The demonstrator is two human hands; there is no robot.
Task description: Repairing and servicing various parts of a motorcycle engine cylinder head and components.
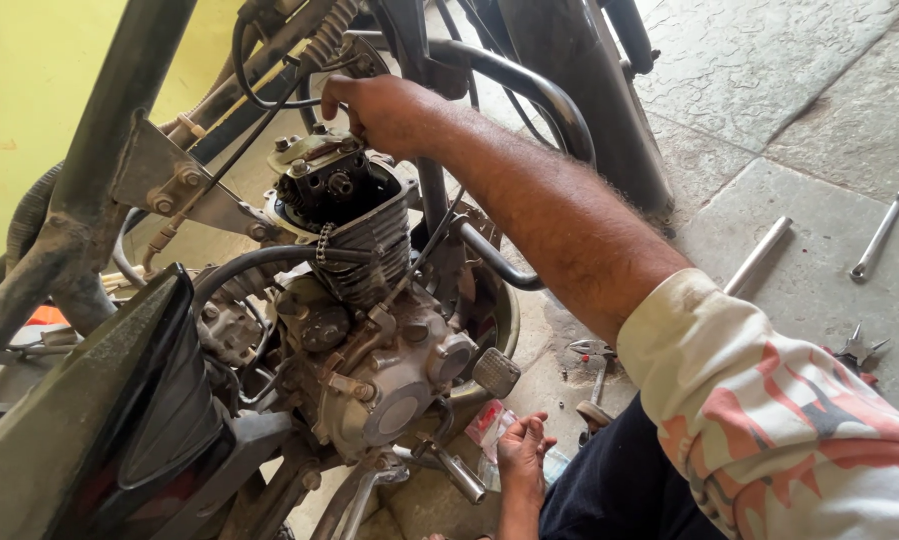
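While its fingertips vanish behind the cylinder head [332, 182] atop the engine, the right hand [382, 108] reaches forward, grip unclear (arm fully stretched); the left hand [523, 455] rests loosely open below the engine.

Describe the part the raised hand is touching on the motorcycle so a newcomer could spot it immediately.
Start at the motorcycle engine in the middle of the frame, beneath the grimy frame tubes. Follow its ribbed cylinder upward to the open cylinder head, where the right hand rests on the top edge. Unlike the smooth silver crankcase below, it is dark and oily, with exposed bolts and a chain hanging from it.
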